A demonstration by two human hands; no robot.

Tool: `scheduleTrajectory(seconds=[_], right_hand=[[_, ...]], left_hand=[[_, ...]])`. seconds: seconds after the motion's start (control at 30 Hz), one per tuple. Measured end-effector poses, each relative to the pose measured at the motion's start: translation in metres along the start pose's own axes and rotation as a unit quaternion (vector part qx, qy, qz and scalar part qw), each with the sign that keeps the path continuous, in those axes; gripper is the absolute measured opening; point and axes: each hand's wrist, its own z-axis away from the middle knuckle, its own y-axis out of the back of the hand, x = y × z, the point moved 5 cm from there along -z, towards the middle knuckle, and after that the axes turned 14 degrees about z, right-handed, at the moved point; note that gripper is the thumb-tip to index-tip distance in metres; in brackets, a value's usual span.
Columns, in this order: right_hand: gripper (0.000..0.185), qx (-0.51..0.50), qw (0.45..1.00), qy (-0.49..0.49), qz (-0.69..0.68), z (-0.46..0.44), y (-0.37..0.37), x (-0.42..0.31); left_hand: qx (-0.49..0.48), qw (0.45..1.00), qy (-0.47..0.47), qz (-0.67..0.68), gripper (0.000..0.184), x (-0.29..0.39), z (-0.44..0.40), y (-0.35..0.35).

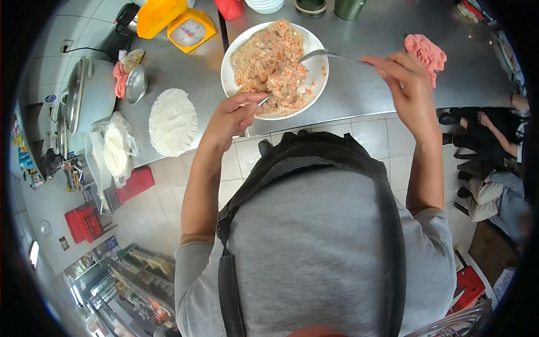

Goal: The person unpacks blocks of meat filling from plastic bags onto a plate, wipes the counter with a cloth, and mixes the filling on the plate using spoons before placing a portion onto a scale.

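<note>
A white plate (324, 78) heaped with minced filling (269, 62), flecked with orange bits, stands near the counter's front edge. My right hand (407, 81), to the right of the plate, is closed on the handle of a metal spoon (337, 55). The spoon slants leftward over the rim, its tip in the filling. At the plate's lower left, my left hand (233, 117) pinches a thin metal utensil (264, 100); its far end lies at the filling, so its kind cannot be made out.
Floured white dough rounds (173, 122) lie left of the plate, beside a metal bowl (136, 84) and a bag of dough (118, 147). A yellow scale (191, 32) and green cup (348, 8) stand behind. A pink cloth (425, 53) lies right. Seated people (494, 196) are farther right.
</note>
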Motion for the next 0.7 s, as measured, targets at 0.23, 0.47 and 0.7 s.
scheduleTrajectory(seconds=[0.23, 0.47, 0.7], right_hand=[[0.037, 0.035, 0.999, -0.012, 0.026, 0.005, 0.0, -0.006], [0.052, 0.042, 0.998, 0.025, 0.03, 0.017, -0.089, -0.048], [0.057, -0.006, 0.999, -0.018, 0.045, 0.028, -0.125, -0.044]], left_hand=[[-0.004, 0.999, -0.039, 0.013, 0.031, 0.028, -0.001, 0.004], [0.048, 0.993, -0.096, -0.056, 0.032, 0.019, -0.012, 0.015], [0.057, 0.996, -0.072, 0.003, 0.033, 0.005, -0.017, 0.041]])
